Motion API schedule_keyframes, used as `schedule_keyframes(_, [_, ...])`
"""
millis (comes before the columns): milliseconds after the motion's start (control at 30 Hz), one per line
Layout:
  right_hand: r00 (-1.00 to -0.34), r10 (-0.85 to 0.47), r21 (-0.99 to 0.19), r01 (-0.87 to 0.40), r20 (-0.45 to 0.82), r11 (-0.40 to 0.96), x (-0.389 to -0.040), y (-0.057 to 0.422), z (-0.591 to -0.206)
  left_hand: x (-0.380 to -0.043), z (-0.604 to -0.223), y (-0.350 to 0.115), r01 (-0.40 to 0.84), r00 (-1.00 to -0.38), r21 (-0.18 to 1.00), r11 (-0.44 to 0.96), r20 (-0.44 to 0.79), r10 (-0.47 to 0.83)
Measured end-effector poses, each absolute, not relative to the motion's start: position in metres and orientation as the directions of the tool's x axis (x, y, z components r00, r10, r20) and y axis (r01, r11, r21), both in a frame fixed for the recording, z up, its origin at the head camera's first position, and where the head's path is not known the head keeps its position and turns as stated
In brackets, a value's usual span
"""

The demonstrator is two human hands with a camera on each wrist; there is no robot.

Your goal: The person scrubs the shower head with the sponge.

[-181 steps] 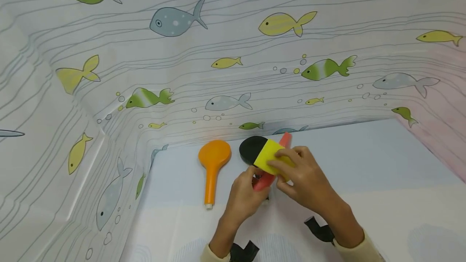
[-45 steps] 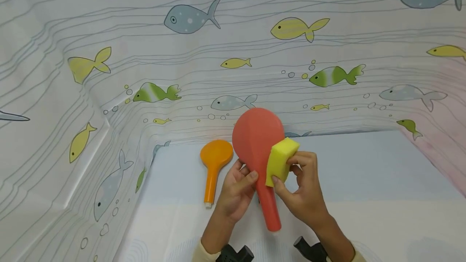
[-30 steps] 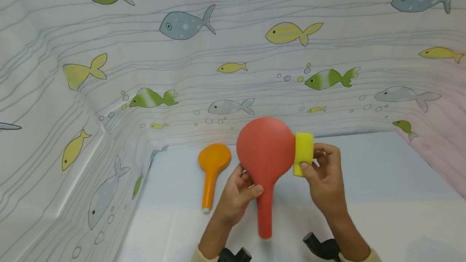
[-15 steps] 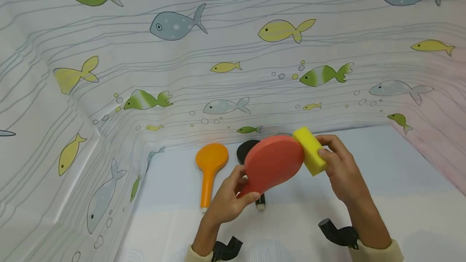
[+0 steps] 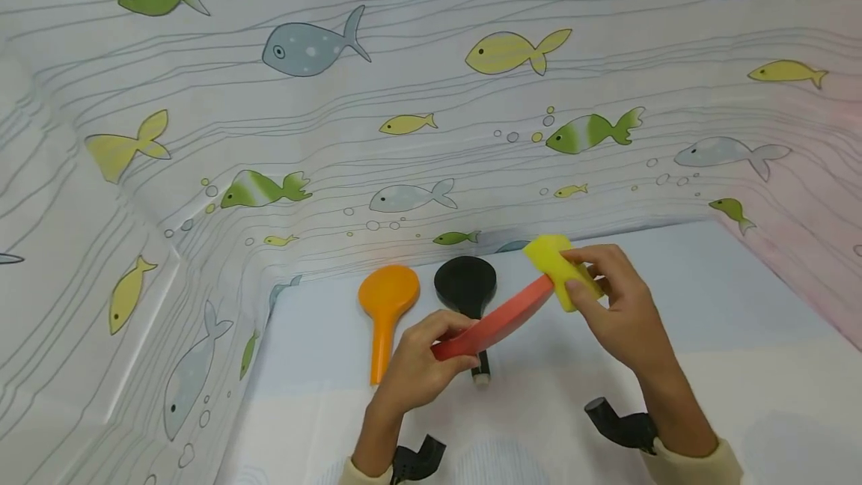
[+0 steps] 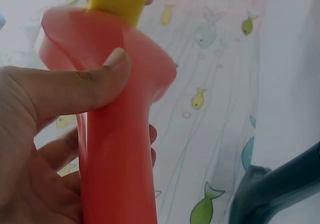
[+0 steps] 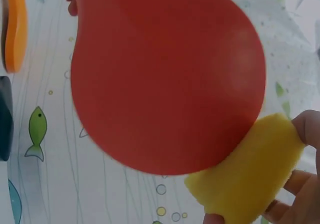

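My left hand [image 5: 424,365] grips a red paddle [image 5: 505,316] near where its handle meets the round head. In the head view the paddle is tilted and seen nearly edge-on. The thumb lies across its face in the left wrist view, with fingers behind the handle [image 6: 117,159]. My right hand [image 5: 616,305] pinches a yellow sponge [image 5: 562,272] between thumb and fingers. The sponge bends against the rim of the paddle's round head, as the right wrist view shows with the sponge [image 7: 250,171] at the lower edge of the head [image 7: 170,79].
On the white table [image 5: 673,305] lie an orange paddle [image 5: 388,294] at left and a black paddle [image 5: 465,283] beside it, partly behind the red one. A fish-patterned sheet [image 5: 323,126] rises behind and at the left. Black camera mounts [image 5: 619,425] sit on both wrists.
The red paddle has turned from face-on to nearly edge-on, uncovering the black paddle. The sponge has moved from the handle's side to the head's rim and now bends over it.
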State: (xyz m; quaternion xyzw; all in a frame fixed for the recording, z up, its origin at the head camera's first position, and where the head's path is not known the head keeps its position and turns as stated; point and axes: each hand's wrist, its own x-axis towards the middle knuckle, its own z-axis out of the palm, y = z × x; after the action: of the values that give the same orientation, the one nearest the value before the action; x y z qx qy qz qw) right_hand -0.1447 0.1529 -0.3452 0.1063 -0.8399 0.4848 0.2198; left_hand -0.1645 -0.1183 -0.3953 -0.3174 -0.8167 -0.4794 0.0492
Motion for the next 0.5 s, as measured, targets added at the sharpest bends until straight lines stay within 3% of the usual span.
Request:
schedule_keyframes(167, [-0.819, -0.039, -0.624, -0.466, 0.573, 0.627, -0.135, 0.136, -0.343, -0.159, -0.402, -0.115, 0.519, -0.842, 0.734, 0.438, 0.353, 0.407])
schedule_keyframes(233, [-0.766, -0.099, -0.522, -0.52, 0.635, 0.676, -0.129, 0.125, -0.342, -0.157, -0.403, -0.113, 0.521, -0.847, 0.708, 0.477, 0.361, 0.389])
schedule_keyframes(367, [-0.599, -0.297, -0.249, -0.661, 0.744, 0.708, -0.125, 0.099, -0.344, -0.159, -0.401, -0.11, 0.534, -0.845, 0.663, 0.524, 0.395, 0.361])
schedule_keyframes(500, [-0.51, -0.483, -0.068, -0.734, 0.712, 0.676, -0.126, 0.07, -0.356, -0.162, -0.399, -0.112, 0.513, -0.857, 0.643, 0.568, 0.416, 0.303])
